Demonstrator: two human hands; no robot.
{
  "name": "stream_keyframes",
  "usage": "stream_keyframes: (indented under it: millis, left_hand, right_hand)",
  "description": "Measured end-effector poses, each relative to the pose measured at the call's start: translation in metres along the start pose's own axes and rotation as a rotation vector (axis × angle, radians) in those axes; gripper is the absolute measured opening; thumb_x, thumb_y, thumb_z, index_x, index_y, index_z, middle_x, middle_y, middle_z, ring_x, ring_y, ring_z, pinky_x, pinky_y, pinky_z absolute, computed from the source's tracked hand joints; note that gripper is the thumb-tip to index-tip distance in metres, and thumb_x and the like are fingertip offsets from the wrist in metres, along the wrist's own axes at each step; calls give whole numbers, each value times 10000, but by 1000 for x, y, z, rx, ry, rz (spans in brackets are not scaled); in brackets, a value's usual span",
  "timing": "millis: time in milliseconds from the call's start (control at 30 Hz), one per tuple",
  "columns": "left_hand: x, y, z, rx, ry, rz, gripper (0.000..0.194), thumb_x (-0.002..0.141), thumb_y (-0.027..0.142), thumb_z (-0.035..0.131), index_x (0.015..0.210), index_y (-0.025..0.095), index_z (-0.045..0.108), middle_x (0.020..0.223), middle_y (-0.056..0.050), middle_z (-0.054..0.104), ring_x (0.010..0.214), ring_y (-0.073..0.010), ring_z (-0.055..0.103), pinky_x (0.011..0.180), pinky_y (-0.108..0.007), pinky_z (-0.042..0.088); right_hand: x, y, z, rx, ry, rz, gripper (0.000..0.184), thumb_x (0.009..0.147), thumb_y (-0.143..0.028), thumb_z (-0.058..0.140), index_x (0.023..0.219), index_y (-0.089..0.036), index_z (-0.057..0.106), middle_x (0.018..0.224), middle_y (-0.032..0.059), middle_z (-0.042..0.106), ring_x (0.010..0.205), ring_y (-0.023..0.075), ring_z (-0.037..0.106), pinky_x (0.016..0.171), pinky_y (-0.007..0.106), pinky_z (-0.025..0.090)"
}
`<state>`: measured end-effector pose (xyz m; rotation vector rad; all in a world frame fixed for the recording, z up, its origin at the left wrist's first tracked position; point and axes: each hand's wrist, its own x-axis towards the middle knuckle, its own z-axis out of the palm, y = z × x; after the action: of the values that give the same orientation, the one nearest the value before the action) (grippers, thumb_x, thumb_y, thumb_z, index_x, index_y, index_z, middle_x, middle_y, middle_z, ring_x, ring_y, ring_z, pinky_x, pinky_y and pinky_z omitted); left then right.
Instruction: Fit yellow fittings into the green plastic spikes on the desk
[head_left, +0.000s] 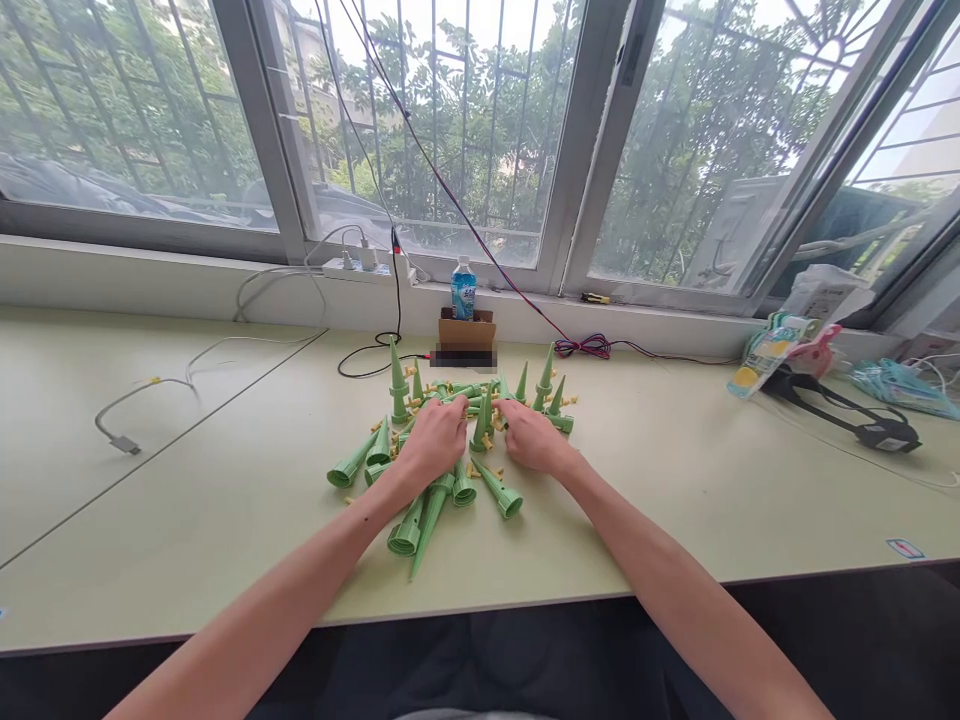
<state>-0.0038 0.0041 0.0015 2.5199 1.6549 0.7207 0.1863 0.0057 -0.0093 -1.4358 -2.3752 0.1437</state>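
A pile of green plastic watering spikes with threaded collars and small yellow valves covers the middle of the table. My left hand (439,436) reaches into the pile from the left, its fingers curled; what they hold is hidden. Opposite it, my right hand (531,434) has bent fingers close to a green spike tip, and I cannot tell whether it grips that spike. Between both hands stands an upright green spike (482,425). Nearer to me lie a loose spike (504,494) and a long one (431,520) pointing towards the table edge. Another spike (397,385) stands upright at the back left.
Behind the pile is a small cardboard box (466,332) with a blue-labelled bottle (463,290). A cable (112,410) lies left, a coiled red-black wire (585,346) at the back. A black strap-like device (840,410) and plastic packages (780,350) occupy the right.
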Motion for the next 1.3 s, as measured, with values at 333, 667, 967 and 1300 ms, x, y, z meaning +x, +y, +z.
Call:
stream_keyframes:
  millis: [333,667,967,1300]
  left_hand:
    - [1,-1,2,-30,16,15,207,934,187,396,1032,154,576,907,-122,654,937,-296,554,738,-362,426]
    - [0,1,-1,-32,22,14,217,938,185,384,1022,156,582,853,-117,643,929,-295,560,716,-349,423]
    - [-1,1,-1,-36,21,9,243,952,194,361,1040,151,583,873,-126,647,947,-296,557,712,-347,421]
    - [0,2,-3,-49,21,13,255,949,192,346,1028,158,586,856,-123,640,927,-291,553,709,-358,423]
  right_hand:
    - [1,1,1,-18,44,-24,519,824,-70,417,1337,-132,476,1275,153,591,1140,264,587,907,356,462]
    - [3,6,5,107,89,-39,470,781,-72,515,1242,-165,533,1121,98,655,1052,238,605,888,342,456]
    - [2,6,3,180,102,-55,458,786,-42,551,1226,-171,548,1025,60,693,973,212,631,867,321,449]
    - [1,3,2,179,85,-49,485,794,-30,555,1256,-175,542,976,52,714,924,196,648,850,307,449]
